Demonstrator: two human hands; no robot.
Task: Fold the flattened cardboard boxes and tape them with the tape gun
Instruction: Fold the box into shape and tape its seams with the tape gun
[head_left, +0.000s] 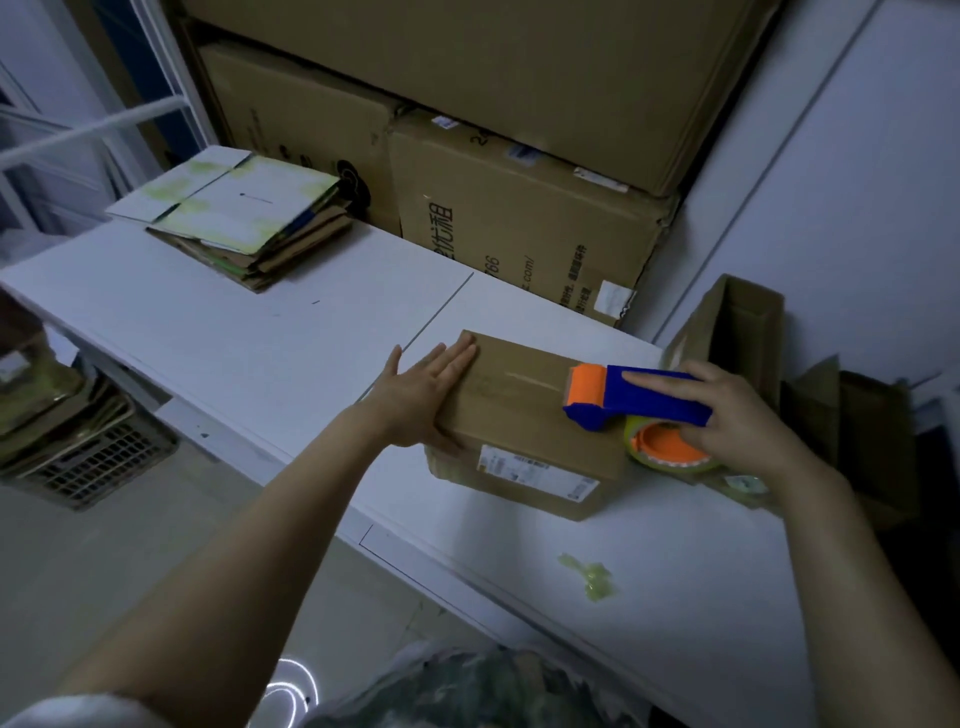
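Note:
A folded brown cardboard box (524, 415) sits on the white table (249, 343), flaps closed, with a strip of clear tape along its top seam. My left hand (423, 389) presses flat on the box's left top edge, fingers straight. My right hand (737, 415) grips a blue and orange tape gun (634, 397), whose orange head rests on the right part of the box top. The tape roll (665, 449) hangs off the box's right side. A stack of flattened boxes (234, 218) lies at the table's far left.
Large stacked cartons (519, 208) stand behind the table. An open brown box (737, 322) stands at the right near the wall. A crumpled scrap of tape (589, 577) lies near the table's front edge. A crate of cardboard (78, 441) sits on the floor at left.

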